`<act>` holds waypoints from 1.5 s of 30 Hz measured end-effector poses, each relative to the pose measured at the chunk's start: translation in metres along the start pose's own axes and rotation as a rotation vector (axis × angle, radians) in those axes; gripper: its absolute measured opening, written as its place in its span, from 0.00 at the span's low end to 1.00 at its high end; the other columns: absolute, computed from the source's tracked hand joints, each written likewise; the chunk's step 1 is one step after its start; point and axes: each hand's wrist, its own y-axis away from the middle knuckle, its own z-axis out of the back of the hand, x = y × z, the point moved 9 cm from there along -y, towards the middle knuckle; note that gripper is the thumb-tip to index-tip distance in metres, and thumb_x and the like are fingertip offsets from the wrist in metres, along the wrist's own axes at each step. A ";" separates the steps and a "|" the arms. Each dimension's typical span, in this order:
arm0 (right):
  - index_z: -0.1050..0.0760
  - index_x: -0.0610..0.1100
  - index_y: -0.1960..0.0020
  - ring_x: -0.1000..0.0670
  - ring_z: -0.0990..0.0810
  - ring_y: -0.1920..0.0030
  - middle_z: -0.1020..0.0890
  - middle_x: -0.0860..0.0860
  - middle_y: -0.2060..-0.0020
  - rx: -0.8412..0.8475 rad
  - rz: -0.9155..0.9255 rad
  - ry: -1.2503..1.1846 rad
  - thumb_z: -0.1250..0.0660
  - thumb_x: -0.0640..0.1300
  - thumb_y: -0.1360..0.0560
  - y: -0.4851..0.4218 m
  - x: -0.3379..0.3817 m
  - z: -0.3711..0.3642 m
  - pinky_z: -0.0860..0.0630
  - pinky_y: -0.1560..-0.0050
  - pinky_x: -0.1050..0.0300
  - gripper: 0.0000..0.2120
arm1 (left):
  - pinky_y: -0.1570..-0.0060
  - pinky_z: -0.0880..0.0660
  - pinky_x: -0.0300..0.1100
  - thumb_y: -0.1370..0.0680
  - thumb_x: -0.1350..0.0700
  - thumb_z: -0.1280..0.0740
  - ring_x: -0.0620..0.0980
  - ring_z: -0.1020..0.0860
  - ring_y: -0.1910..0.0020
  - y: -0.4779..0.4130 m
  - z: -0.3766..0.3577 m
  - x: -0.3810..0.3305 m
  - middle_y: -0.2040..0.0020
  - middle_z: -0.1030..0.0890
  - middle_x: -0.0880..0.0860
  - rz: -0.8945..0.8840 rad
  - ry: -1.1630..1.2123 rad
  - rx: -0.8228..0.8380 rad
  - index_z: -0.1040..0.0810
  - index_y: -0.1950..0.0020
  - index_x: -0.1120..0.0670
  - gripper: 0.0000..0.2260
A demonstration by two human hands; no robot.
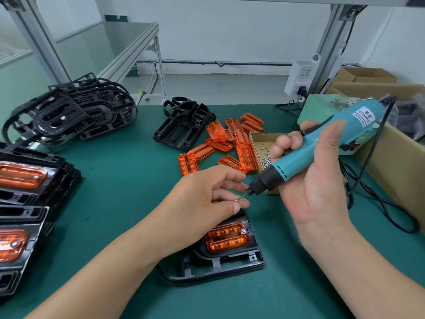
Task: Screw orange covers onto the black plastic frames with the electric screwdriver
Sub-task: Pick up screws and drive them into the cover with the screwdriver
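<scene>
A black plastic frame [230, 265] lies on the green mat near me, with an orange cover [226, 238] seated in it and one screw at the cover's right corner. My right hand [315, 180] grips a teal electric screwdriver [322, 143], whose bit points down-left. My left hand [207, 199] hovers above the frame and pinches a small screw [236, 200] at the bit's tip. The left end of the cover is hidden under my left hand.
Loose orange covers [220, 143] lie mid-table beside a small cardboard box of screws [264, 153]. Bare black frames [69, 111] pile at the back left, another bare frame [184, 125] at centre. Finished frames [30, 185] stack at the left edge. The screwdriver cable [379, 203] trails right past cardboard boxes.
</scene>
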 end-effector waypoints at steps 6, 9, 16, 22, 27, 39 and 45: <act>0.28 0.46 0.44 0.50 0.22 0.59 0.28 0.50 0.62 0.010 -0.003 0.010 0.32 0.62 0.23 0.001 -0.002 -0.001 0.22 0.50 0.56 0.20 | 0.40 0.20 0.45 0.22 0.59 0.27 0.40 0.14 0.46 0.001 0.002 -0.002 0.41 0.15 0.38 -0.012 0.000 -0.037 0.21 0.37 0.42 0.17; 0.27 0.46 0.44 0.50 0.22 0.58 0.27 0.50 0.62 0.027 -0.007 0.025 0.32 0.61 0.22 0.002 -0.003 -0.002 0.22 0.49 0.55 0.19 | 0.40 0.20 0.43 0.21 0.61 0.27 0.39 0.14 0.46 0.001 0.001 0.001 0.41 0.15 0.37 -0.015 -0.027 -0.028 0.21 0.36 0.42 0.18; 0.26 0.46 0.44 0.50 0.22 0.58 0.27 0.50 0.61 0.040 -0.030 0.038 0.32 0.62 0.23 0.005 -0.007 -0.003 0.22 0.49 0.55 0.20 | 0.42 0.20 0.38 0.21 0.52 0.26 0.38 0.18 0.40 -0.002 0.015 -0.009 0.40 0.16 0.37 -0.109 -0.116 -0.035 0.22 0.32 0.39 0.19; 0.27 0.46 0.44 0.50 0.24 0.60 0.28 0.50 0.62 0.160 -0.074 0.081 0.35 0.61 0.22 0.021 -0.022 -0.026 0.22 0.51 0.55 0.19 | 0.59 0.30 0.28 0.20 0.48 0.32 0.33 0.21 0.55 0.000 0.048 0.006 0.49 0.19 0.33 0.050 -0.510 0.078 0.19 0.40 0.38 0.10; 0.29 0.44 0.43 0.48 0.25 0.60 0.28 0.49 0.62 0.270 -0.115 0.129 0.33 0.60 0.24 0.035 -0.040 -0.044 0.24 0.54 0.55 0.21 | 0.47 0.23 0.41 0.27 0.39 0.34 0.37 0.22 0.50 0.012 0.037 0.019 0.48 0.20 0.38 0.183 -0.642 0.376 0.20 0.38 0.39 0.18; 0.29 0.43 0.43 0.47 0.25 0.62 0.28 0.48 0.63 0.345 -0.108 0.198 0.24 0.63 0.28 0.041 -0.039 -0.054 0.25 0.55 0.52 0.28 | 0.50 0.22 0.44 0.22 0.46 0.27 0.42 0.21 0.55 0.010 0.031 0.020 0.51 0.19 0.43 0.155 -0.576 0.385 0.19 0.41 0.40 0.10; 0.28 0.43 0.43 0.45 0.25 0.62 0.28 0.46 0.62 0.417 -0.105 0.217 0.25 0.62 0.27 0.048 -0.040 -0.063 0.25 0.55 0.51 0.27 | 0.51 0.22 0.43 0.22 0.47 0.27 0.43 0.21 0.55 0.010 0.029 0.021 0.51 0.19 0.44 0.163 -0.543 0.381 0.19 0.41 0.41 0.10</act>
